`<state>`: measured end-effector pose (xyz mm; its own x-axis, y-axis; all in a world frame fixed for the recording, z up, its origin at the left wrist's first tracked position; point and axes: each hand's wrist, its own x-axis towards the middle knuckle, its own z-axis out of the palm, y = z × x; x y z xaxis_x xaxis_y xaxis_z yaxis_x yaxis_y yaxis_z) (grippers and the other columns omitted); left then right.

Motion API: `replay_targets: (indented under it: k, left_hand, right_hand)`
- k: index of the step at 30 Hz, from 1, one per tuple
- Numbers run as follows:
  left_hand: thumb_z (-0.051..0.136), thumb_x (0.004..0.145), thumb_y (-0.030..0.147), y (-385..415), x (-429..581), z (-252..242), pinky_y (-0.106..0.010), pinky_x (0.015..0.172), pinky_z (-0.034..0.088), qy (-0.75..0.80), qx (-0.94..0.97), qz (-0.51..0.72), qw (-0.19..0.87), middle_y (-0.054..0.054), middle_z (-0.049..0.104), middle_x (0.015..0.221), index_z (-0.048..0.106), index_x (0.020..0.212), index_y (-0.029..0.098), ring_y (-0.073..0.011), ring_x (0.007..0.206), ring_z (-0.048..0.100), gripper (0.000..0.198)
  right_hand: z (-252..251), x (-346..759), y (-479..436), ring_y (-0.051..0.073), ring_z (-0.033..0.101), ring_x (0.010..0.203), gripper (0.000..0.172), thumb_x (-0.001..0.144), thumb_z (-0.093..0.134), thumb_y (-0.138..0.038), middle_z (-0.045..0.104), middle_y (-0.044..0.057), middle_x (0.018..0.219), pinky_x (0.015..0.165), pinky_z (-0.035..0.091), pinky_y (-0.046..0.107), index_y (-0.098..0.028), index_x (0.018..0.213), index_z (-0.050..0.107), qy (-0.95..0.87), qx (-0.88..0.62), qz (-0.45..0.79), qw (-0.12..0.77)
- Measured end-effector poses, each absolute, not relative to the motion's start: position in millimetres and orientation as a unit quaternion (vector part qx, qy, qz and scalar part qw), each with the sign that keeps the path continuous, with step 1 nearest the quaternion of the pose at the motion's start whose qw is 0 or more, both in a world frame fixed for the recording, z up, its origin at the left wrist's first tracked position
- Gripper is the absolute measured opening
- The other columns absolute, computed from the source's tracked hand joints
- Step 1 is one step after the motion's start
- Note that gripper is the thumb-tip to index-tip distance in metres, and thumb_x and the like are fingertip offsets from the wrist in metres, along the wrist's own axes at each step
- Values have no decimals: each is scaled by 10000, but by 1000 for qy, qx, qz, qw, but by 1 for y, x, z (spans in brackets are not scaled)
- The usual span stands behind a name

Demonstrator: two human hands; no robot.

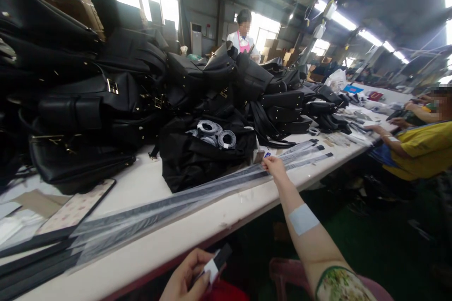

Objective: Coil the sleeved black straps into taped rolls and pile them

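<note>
My left hand (189, 275), low in front of the table, is closed on a short black strap piece (223, 255) with a white paper band (212, 270) around it. Over the table, my right hand (274, 167) is stretched out with its fingers pinched together. At its fingertips are a small blue-and-white piece (267, 155) and a small brownish packet (258, 156); whether the fingers grip either is too small to tell. Beneath that hand run long black straps in clear plastic sleeves (169, 209), lying along the table's front edge.
Black leather bags (130, 99) with gold buckles are piled along the table (197, 235). Coiled wrapped straps (226, 139) rest on black cloth (197, 164). A person in yellow (420, 150) works at the right; another person (243, 37) stands behind the pile. A reddish stool (289, 268) is below.
</note>
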<state>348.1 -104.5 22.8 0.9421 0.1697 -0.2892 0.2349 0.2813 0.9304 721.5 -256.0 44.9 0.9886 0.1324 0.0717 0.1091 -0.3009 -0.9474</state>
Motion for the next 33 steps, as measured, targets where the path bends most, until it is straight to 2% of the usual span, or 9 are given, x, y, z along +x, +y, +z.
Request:
replay_targets:
  k: [4, 7, 11, 14, 24, 33]
  left_hand:
    - [654, 807, 479, -108, 344, 42, -306, 809, 448, 185, 655, 41, 731, -75, 683, 907, 619, 947, 169, -217, 865, 615, 342]
    - [601, 849, 313, -107, 343, 47, -312, 849, 452, 203, 707, 107, 669, -63, 676, 924, 602, 984, 173, -202, 881, 620, 195]
    - [562, 860, 221, -106, 342, 47, -305, 838, 464, 215, 763, 152, 590, -64, 678, 940, 592, 1019, 171, -189, 871, 626, 170]
    - [556, 864, 212, -106, 341, 48, -299, 837, 473, 218, 775, 167, 570, -62, 684, 947, 591, 1033, 179, -189, 881, 635, 176]
    - [581, 850, 225, -105, 341, 47, -295, 839, 489, 235, 747, 164, 600, -63, 691, 972, 595, 1028, 186, -189, 885, 651, 182]
    - [563, 865, 219, -104, 341, 44, -299, 836, 492, 218, 750, 157, 604, -68, 690, 976, 579, 1053, 181, -194, 890, 651, 192]
  right_hand:
    - [47, 682, -255, 122, 563, 466, 341, 680, 721, -472, 645, 28, 561, 464, 445, 226, -161, 674, 580, -71, -805, 57, 587]
    - [45, 615, -243, 110, 588, 508, 331, 715, 725, -465, 673, 24, 631, 517, 488, 224, -157, 743, 606, -147, -764, 161, 607]
    - [50, 512, -228, 101, 593, 512, 303, 759, 727, -440, 671, 9, 631, 529, 516, 230, -159, 744, 614, -251, -647, 375, 615]
    - [50, 469, -221, 96, 592, 502, 310, 767, 726, -448, 666, 2, 621, 510, 515, 221, -163, 733, 609, -249, -598, 456, 611]
    - [48, 461, -226, 87, 556, 450, 291, 746, 756, -421, 666, -1, 593, 470, 482, 206, -166, 700, 623, -220, -580, 453, 640]
    - [39, 456, -225, 81, 548, 421, 344, 700, 779, -461, 650, -10, 541, 435, 460, 189, -161, 659, 613, -185, -614, 459, 615]
